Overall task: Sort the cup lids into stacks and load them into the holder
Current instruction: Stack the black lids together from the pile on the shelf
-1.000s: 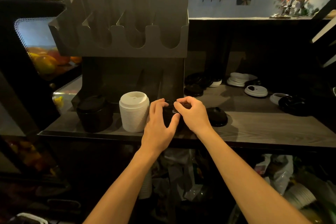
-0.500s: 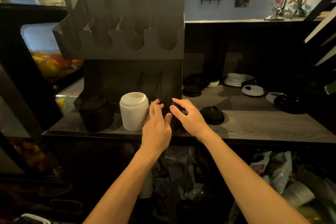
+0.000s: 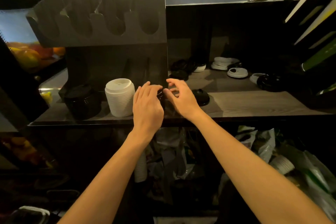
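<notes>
The left hand (image 3: 148,104) rests straight fingers on the short black lid stack (image 3: 161,96) near the worktop (image 3: 254,100) edge. The right hand (image 3: 180,98), loosely spread, hovers at its 3 o'clock. One-sided pressure may topple it.

A café service counter: stacked takeaway cup lids (image 3: 119,97), a slotted lid holder (image 3: 101,11), fruit (image 3: 27,56) displayed behind.

Only two arms show. The left hand (image 3: 147,107) and right hand (image 3: 181,98) are bare. The left arm (image 3: 112,178) and right arm (image 3: 254,165) are likewise uncovered from the wrist down to the picture's bottom edge. Both forearms are slim and smooth. The dim light blurs nails and finer marks.
</notes>
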### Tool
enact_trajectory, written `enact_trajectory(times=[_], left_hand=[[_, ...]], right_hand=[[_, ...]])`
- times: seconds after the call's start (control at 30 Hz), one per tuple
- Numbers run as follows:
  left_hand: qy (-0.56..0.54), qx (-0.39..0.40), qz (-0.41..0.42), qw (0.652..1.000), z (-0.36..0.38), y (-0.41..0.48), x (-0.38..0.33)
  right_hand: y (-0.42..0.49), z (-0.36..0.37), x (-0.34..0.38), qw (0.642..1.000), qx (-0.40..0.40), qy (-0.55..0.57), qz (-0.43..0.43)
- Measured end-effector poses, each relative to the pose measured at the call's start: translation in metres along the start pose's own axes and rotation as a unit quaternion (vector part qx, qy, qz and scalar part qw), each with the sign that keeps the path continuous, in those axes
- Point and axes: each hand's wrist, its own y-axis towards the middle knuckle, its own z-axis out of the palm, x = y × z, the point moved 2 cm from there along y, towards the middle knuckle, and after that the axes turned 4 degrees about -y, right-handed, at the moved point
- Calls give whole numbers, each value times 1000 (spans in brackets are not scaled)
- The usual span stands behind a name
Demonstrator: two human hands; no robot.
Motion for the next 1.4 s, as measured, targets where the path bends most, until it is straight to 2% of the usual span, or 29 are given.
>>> enact_trajectory(times=[0.1, 0.17, 0.23, 0.33, 0.4, 0.6, 0.7, 0.83, 1.0, 1.1, 1.23, 1.4], left_hand=[[-53, 17, 42, 998, 7, 5, -17], [-103, 57, 66, 991, 19, 7, -28], [-151, 113, 65, 980, 37, 10, -38], [-174, 162, 24, 971, 66, 18, -46], [-152, 176, -13, 972, 83, 26, -49], [-143, 169, -119, 968, 116, 51, -50], [-187, 187, -194, 945, 127, 53, -42], [-307, 134, -261, 905, 123, 52, -33], [-345, 121, -250, 896, 115, 48, -34], [-358, 127, -254, 890, 113, 49, -36], [-358, 112, -234, 897, 104, 48, -44], [-366, 79, -173, 911, 83, 40, -50]], right_hand=[[3, -30, -17, 992, -64, -110, -15], [3, -54, -32, 977, -73, -199, -2], [2, -73, -46, 962, -50, -269, 27], [-1, -86, -59, 941, 42, -321, 104], [-2, -89, -65, 939, 70, -308, 134], [3, -91, -76, 982, 44, -124, 138], [3, -93, -83, 990, 10, -42, 131], [2, -96, -83, 996, -1, 28, 87], [3, -89, -78, 993, 59, -40, 90], [2, -89, -75, 992, 33, -98, 72], [-1, -91, -66, 992, 8, -123, 40], [-6, -84, -49, 988, -47, -143, -32]])
